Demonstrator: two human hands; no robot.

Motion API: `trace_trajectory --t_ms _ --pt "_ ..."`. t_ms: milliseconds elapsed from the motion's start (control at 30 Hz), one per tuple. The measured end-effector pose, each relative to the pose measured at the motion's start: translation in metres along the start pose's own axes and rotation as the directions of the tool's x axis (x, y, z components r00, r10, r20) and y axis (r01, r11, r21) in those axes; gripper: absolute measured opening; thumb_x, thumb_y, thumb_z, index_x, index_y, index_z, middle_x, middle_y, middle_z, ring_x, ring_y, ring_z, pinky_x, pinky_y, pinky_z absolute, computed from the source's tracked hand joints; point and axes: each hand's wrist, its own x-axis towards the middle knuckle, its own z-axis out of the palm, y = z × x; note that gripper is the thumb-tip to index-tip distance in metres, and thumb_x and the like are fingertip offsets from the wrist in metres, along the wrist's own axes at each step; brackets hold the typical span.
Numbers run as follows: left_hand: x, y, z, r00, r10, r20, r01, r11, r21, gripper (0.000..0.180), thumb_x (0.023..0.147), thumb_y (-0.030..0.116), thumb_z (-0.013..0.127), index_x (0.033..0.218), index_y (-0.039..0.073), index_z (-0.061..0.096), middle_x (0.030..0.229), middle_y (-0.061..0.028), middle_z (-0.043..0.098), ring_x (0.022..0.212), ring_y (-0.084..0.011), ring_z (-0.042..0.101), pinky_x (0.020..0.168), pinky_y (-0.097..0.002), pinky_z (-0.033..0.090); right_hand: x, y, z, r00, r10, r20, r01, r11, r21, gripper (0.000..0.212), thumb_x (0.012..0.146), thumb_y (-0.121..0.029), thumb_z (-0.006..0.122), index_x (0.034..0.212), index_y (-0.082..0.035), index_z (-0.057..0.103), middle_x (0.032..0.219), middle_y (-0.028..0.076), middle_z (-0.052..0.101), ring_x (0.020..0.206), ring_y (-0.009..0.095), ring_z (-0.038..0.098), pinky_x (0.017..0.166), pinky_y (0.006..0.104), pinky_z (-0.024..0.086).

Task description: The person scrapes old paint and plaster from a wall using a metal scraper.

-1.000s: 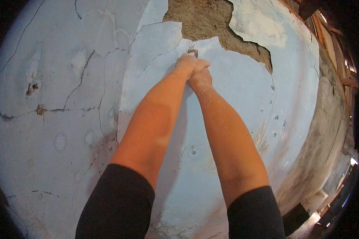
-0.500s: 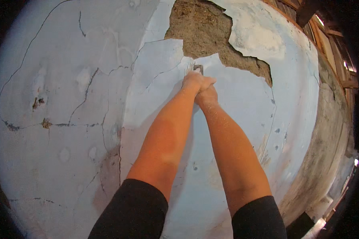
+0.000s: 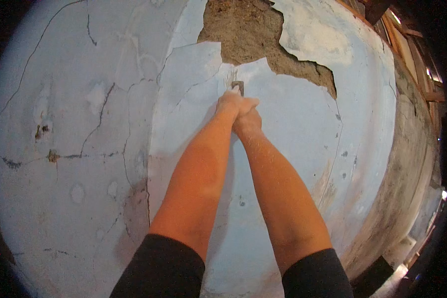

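Note:
Both my arms reach up to a pale blue plastered wall [image 3: 278, 144]. A small grey tool with a flat, rectangular metal end [image 3: 241, 90], like a scraper, rests at the wall just below the broken plaster edge. My left hand [image 3: 228, 103] is closed around it, with a finger laid along the metal. My right hand [image 3: 248, 120] is closed just below and behind the left. The handle is hidden by my fingers. Pale scratch marks [image 3: 232, 74] show on the paint right above the tool. Whitish dust lies on my hands and right forearm.
Above my hands, a jagged patch of bare brown wall [image 3: 251, 32] lies open where plaster is gone. Long cracks [image 3: 104, 111] run through the left wall section. A bare grey-brown strip [image 3: 407, 149] and wooden beams [image 3: 434, 97] stand at the right.
My hands and the tool have slid a little lower on the wall, away from the broken edge. More of the scratch marks shows above the tool. The whole view has shifted slightly.

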Motion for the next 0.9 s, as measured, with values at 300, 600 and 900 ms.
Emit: trace_trajectory --t_ms 300,600,900 --pt "-0.071 -0.031 0.032 0.999 -0.043 0.002 0.043 0.997 0.072 0.109 0.074 0.054 0.076 0.161 0.004 0.034 0.155 -0.0243 0.049 0.141 -0.0372 0.051 0.117 -0.0402 0.041 -0.067 0.026 0.033 0.993 0.121 0.011 -0.122 0.987 0.108 0.052 0.089 -0.048 0.066 0.129 -0.015 0.065 0.121 0.019 0.071 0.114 0.039 0.068 0.092 0.0462 0.055" --pt "-0.065 -0.039 0.024 0.994 -0.097 0.044 0.096 0.995 0.03 0.107 0.074 0.048 0.079 0.159 0.0 0.036 0.154 -0.0264 0.05 0.14 -0.0356 0.053 0.116 -0.0393 0.042 -0.068 0.008 0.032 0.993 0.107 0.046 -0.106 0.994 -0.026 0.053 0.09 -0.046 0.065 0.13 -0.012 0.062 0.114 0.019 0.074 0.109 0.039 0.07 0.089 0.0481 0.055" --pt "-0.131 -0.073 0.054 0.998 -0.062 0.0 0.062 0.998 -0.004 0.111 0.072 0.05 0.079 0.161 0.002 0.032 0.15 -0.0255 0.054 0.138 -0.0376 0.054 0.114 -0.0406 0.043 -0.133 0.034 0.054 0.958 0.185 0.218 -0.189 0.982 -0.001 0.051 0.091 -0.046 0.065 0.131 -0.014 0.061 0.113 0.017 0.074 0.103 0.039 0.071 0.087 0.0486 0.056"
